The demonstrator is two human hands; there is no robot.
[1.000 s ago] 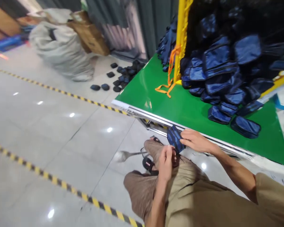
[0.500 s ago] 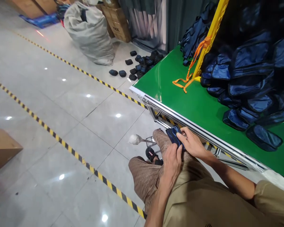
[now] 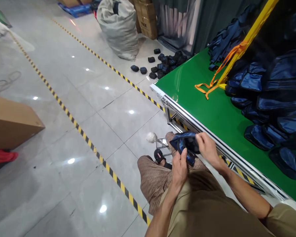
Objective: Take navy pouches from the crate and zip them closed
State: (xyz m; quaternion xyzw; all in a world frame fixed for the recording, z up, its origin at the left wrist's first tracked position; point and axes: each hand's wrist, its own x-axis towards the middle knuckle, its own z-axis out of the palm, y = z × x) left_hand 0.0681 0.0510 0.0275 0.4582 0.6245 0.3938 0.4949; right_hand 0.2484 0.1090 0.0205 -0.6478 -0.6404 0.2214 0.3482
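Observation:
A small dark blue fabric pouch (image 3: 186, 142) is held over my lap, its mouth spread apart so the dark inside shows. My left hand (image 3: 180, 168) pinches its near edge with thumb and fingers. My right hand (image 3: 207, 148) grips the rim on the right side, fingers closed on the cloth. Just right of my hands runs the metal edge of the green-topped table (image 3: 180, 82). On that table lies a heap of larger blue bags (image 3: 281, 98), the closest single bag (image 3: 287, 161) resting near the front.
Several small dark pouches (image 3: 165, 64) lie on the floor beyond the table corner, near a stuffed whitish sack (image 3: 119, 29). A yellow post (image 3: 249, 39) with an orange strap (image 3: 212, 84) stands on the table. Left are a cardboard box (image 3: 12, 121) and striped floor tape (image 3: 76, 125).
The pouch was folded compactly between both hands; now it is spread wider. My right hand has moved right with its rim. The view has shifted left.

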